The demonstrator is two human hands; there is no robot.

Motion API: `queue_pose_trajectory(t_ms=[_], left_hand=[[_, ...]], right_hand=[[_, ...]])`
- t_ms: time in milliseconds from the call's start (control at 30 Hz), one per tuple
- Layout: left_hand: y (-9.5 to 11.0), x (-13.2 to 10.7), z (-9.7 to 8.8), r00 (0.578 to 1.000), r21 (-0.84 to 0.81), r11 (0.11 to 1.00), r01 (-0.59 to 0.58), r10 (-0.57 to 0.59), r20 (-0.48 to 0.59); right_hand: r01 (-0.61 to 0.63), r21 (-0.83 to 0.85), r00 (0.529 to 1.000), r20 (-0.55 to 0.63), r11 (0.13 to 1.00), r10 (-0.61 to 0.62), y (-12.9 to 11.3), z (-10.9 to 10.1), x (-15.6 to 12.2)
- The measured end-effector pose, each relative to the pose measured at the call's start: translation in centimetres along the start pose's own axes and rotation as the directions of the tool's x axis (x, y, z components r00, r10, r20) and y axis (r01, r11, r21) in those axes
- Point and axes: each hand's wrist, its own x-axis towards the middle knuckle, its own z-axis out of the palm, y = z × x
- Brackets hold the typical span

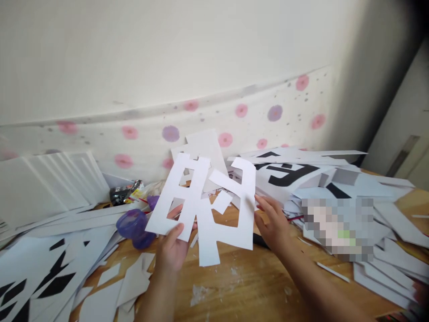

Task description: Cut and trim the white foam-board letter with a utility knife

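Observation:
A white paper or card cut-out [246, 203], shaped like a large written character, is tilted above the table in front of me. My left hand [174, 248] grips its lower left part. That thumb lies on the front face, and fingers behind show through a square opening. At the right edge of the cut-out, my right hand [273, 223] is closed against the card, its fingertips partly hidden. Just behind the cut-out stands another pale card sheet [206, 145]. Small white scraps [222, 202] show through its gaps.
Sheets with black printed shapes [291, 174] are piled at the right, others [55, 286] at the left. A purple translucent object [132, 226] stands left of my left hand. White panels [50, 183] lean against the wall. Bits of clear film [199, 295] lie on the wooden table [248, 286].

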Motion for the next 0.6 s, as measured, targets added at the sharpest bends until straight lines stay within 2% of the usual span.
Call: queue_pose_trajectory(t_ms=[100,167,233,300,433,600], left_hand=[[1.0,-0.8,0.3,0.999,0.036,0.999,-0.011,0.012,-0.039],[1.8,-1.3,0.3,1.000,0.073,0.997,-0.005,0.008,-0.030],[2.7,-1.8,0.3,1.000,0.117,0.993,-0.014,0.016,-0.015],[3.4,-2.2,0.4,0.999,0.162,0.986,-0.030,0.032,-0.006],[4.5,-2.7,0.8,0.995,0.252,0.963,-0.100,0.096,0.030],[4.9,-3.1,0.9,0.988,0.310,0.941,-0.139,0.108,0.113]], right_hand=[[-0.022,0.008,0.986,-0.164,1.000,0.023,-1.3,-1.4,1.0],[0.011,-0.024,0.976,-0.216,1.000,-0.016,-2.3,-2.2,1.9],[0.082,-0.103,0.981,-0.166,0.991,-0.098,-3.2,-2.7,2.7],[0.116,-0.167,0.990,-0.058,0.979,-0.127,-3.9,-2.8,3.4],[0.039,-0.173,0.998,0.059,0.984,-0.029,-4.4,-2.5,4.0],[-0.095,-0.102,0.993,0.062,0.990,0.101,-4.5,-2.4,3.8]])
